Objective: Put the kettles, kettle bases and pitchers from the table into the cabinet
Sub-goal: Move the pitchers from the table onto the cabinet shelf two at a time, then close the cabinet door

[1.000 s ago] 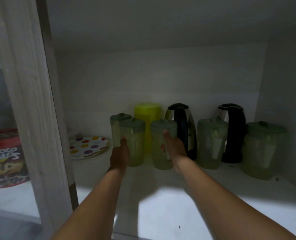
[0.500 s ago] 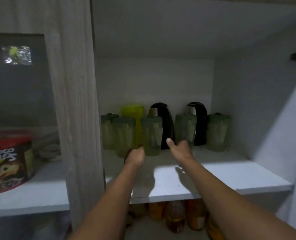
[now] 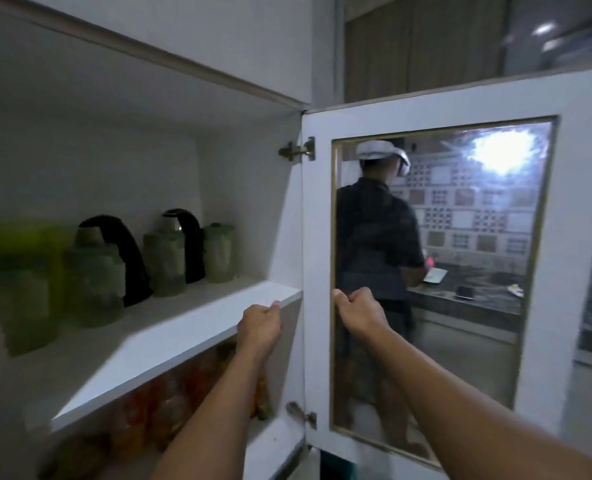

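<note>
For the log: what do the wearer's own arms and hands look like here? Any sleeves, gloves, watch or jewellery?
Both forearms are bare as far as the frame shows: no sleeves reach into view. The left hand and right hand are ungloved, and no watch, bracelet or ring is visible on either wrist or hand. No markings or cables show. Motion blur softens fine detail.

Standing upright along the cabinet shelf — two black kettles, translucent green lidded pitchers in front and beside, a brighter yellow-green pitcher far left, blurred.
</note>
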`<state>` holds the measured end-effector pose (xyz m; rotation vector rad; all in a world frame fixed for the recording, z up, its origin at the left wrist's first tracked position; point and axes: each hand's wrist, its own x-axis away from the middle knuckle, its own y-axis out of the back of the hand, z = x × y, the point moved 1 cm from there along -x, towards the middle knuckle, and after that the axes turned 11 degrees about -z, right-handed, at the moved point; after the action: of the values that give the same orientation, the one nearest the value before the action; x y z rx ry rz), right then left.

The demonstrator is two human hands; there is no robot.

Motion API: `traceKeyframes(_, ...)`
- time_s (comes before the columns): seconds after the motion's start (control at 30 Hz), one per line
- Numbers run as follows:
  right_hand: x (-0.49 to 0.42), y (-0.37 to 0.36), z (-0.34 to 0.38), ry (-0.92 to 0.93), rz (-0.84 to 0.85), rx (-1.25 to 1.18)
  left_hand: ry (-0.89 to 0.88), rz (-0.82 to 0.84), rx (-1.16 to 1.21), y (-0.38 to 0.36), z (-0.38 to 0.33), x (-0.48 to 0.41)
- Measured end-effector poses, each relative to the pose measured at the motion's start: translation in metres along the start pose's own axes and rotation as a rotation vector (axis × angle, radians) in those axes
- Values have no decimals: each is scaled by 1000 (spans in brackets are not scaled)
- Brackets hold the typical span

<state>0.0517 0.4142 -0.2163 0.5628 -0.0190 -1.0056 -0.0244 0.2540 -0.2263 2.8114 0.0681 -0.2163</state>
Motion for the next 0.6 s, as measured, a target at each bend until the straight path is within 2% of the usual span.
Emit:
traceKeyframes(0.3,-59,198,-71,-120,-411,68,-190,328,141,-156,-96,103)
traceKeyframes(0.43,-91,258,-99,-134,-514,104,-245,409,151,-225,-126,140)
traceKeyframes(0.6,-145,307,-122,-119,-532,74,-282,402,138,-316,-161,173)
